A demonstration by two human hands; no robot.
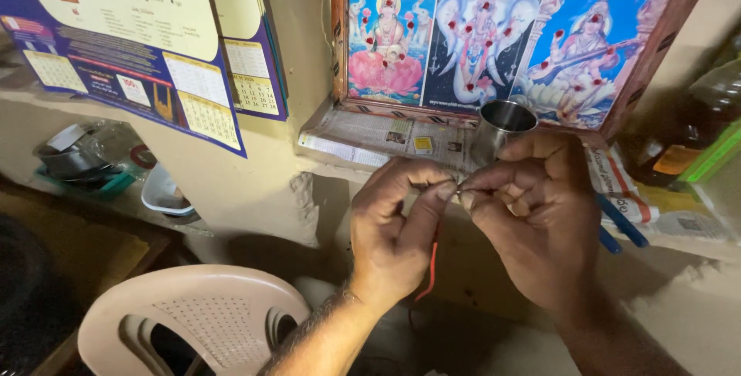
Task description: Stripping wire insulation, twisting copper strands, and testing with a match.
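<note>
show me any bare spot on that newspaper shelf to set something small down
Bare newspaper lies left of the steel cup, below the framed picture. It is crowded right of the cup: blue pens, packets and a bottle. Both hands, left hand and right hand, block the front.

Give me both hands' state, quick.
Left hand: fingers pinched shut on a thin red wire.
Right hand: fingers pinched shut on the same wire's end.

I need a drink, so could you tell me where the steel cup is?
The steel cup stands on the newspaper-lined ledge, just before the framed picture.
</note>
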